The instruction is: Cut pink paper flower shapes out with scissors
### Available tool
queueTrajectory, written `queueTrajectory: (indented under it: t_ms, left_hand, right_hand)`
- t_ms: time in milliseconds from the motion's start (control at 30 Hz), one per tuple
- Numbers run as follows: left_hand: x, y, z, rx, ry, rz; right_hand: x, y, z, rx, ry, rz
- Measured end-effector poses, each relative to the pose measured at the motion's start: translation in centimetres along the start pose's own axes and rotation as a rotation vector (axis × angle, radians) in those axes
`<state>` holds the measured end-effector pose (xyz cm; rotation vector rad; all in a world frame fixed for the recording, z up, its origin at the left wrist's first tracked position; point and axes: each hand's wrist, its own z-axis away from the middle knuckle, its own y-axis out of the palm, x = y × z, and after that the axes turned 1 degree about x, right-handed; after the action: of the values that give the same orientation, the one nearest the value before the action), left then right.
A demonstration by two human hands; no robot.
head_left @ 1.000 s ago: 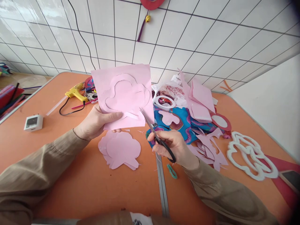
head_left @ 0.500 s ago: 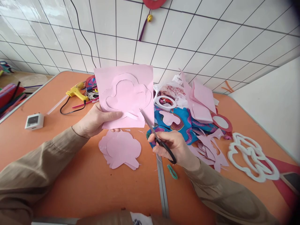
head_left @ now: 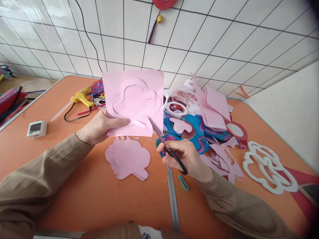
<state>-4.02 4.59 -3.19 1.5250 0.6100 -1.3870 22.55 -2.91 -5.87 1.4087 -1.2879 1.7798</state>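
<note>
A pink sheet (head_left: 109, 89) is held up by my left hand (head_left: 104, 124), thumb in front and fingertips showing below its lower edge. On the sheet lies a flower-shaped pink outline (head_left: 126, 85), which my thumb presses at the lower left. Black-handled scissors (head_left: 163, 142) are gripped in my right hand (head_left: 183, 156); their blades meet the sheet at its lower right, by a cut in the edge. Under the sheet, a stack of pink cut-out shapes (head_left: 131, 159) lies on the orange table (head_left: 104, 205).
Right of my hands are pink scraps (head_left: 224, 159), blue patterned fabric (head_left: 199, 129), folded pink sheets (head_left: 215, 106) and white cloud-shaped outlines (head_left: 269, 169). A green clip (head_left: 183, 182) lies near my right wrist. At left are a yellow glue gun (head_left: 81, 97) and a white cube-shaped device (head_left: 37, 128).
The pink sheet has shifted very slightly and its left edge has turned a little to the right. The scissors stay at nearly the same place on its lower right.
</note>
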Motion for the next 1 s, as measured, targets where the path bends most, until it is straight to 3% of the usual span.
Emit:
queueTrajectory:
  t_ms: [433,667,867,1000]
  left_hand:
    - [0.2,0.0,-0.1,0.002,0.042,0.009]
    - [0.5,-0.9,-0.5,-0.039,0.066,0.013]
    - [-0.1,-2.0,-1.0,-0.132,0.142,0.043]
    - [-0.4,-2.3,-1.3,-0.189,0.188,0.066]
  right_hand:
    - [-0.8,0.3,-0.1,0.142,0.088,-0.281]
    - [-1.3,0.3,-0.1,0.185,0.108,-0.348]
    - [-1.9,0.5,-0.4,0.186,0.158,-0.314]
    - [-1.1,0.9,-0.7,0.134,0.224,-0.072]
